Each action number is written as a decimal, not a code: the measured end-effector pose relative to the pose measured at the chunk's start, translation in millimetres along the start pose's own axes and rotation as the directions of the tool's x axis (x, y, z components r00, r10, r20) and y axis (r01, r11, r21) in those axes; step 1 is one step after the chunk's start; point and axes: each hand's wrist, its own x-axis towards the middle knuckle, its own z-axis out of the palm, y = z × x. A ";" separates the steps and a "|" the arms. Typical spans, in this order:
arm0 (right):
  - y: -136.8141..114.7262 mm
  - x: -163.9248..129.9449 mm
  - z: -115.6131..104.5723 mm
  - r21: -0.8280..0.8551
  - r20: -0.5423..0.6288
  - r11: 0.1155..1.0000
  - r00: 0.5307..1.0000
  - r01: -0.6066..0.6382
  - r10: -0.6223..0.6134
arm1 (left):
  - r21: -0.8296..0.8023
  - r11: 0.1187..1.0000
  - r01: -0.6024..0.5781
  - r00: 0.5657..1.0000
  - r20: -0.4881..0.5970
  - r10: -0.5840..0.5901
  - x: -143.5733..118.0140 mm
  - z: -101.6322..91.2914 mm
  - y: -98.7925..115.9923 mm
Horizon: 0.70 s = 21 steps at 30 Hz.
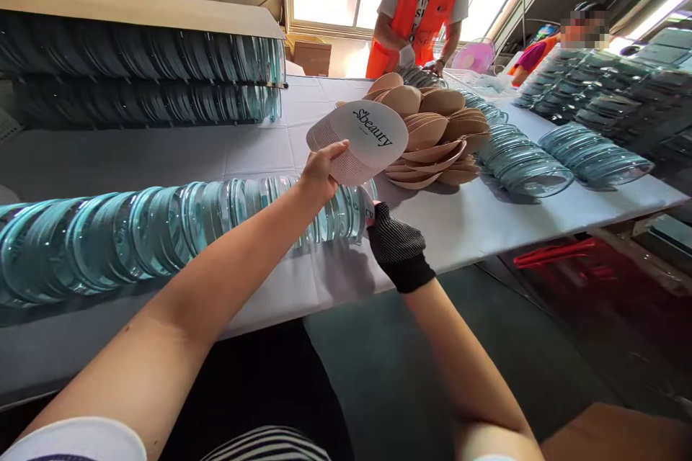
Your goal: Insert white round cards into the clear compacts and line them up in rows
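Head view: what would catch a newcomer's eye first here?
Most striking is the white card stack printed "beauty", held up at centre by the bare left hand, with the gloved right hand just below it. Behind it a heap of tan pads lies on the white table. A long row of clear round cases runs along the near left.

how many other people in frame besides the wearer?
2. A person in an orange vest stands at the table's far end; a second person is right of them, mostly hidden behind stacked clear lids.
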 end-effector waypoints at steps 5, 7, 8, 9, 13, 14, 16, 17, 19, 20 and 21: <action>1.4 7.9 10.9 0.124 -0.057 0.990 0.995 -0.071 0.079 | 0.014 1.000 0.014 1.000 -0.028 -0.014 -0.6 -1.0 1.2; 2.8 9.9 12.4 0.193 -0.057 0.975 0.991 -0.109 0.123 | 0.011 1.000 0.024 1.000 -0.019 -0.024 -0.1 -1.0 1.3; 1.9 11.4 13.5 0.214 -0.047 0.970 0.991 -0.115 0.128 | 0.008 1.000 0.026 1.000 -0.014 -0.026 0.1 -0.9 1.3; -0.3 13.2 15.0 0.219 -0.031 0.969 0.992 -0.117 0.126 | 0.007 1.000 0.027 1.000 -0.012 -0.027 0.2 -0.7 1.4; -13.4 19.0 19.9 0.114 0.063 0.989 0.994 -0.093 0.086 | 0.013 0.999 0.033 0.999 -0.018 -0.033 -1.2 0.2 2.5; -14.7 19.8 20.5 0.095 0.081 0.992 0.993 -0.088 0.081 | 0.015 0.999 0.034 0.999 -0.023 -0.033 -1.8 0.3 2.7; -12.0 21.2 21.4 0.184 0.131 0.978 0.988 -0.100 0.076 | 0.017 1.000 0.026 0.999 -0.034 -0.025 -2.9 0.2 2.3; -8.0 21.7 22.0 0.298 0.190 0.947 0.980 -0.121 0.065 | 0.019 1.000 0.016 0.999 -0.039 -0.015 -3.3 0.1 1.6; 2.6 22.0 23.1 0.550 0.330 0.818 0.944 -0.171 -0.024 | 0.023 1.000 -0.015 0.999 -0.045 0.016 -3.1 0.1 -0.9; 7.8 21.6 23.2 0.664 0.389 0.720 0.916 -0.204 -0.099 | 0.025 0.999 -0.032 0.998 -0.048 0.033 -2.5 0.3 -2.5; 12.3 20.9 22.8 0.749 0.427 0.618 0.887 -0.239 -0.175 | 0.026 0.999 -0.048 0.998 -0.049 0.049 -1.8 0.7 -4.1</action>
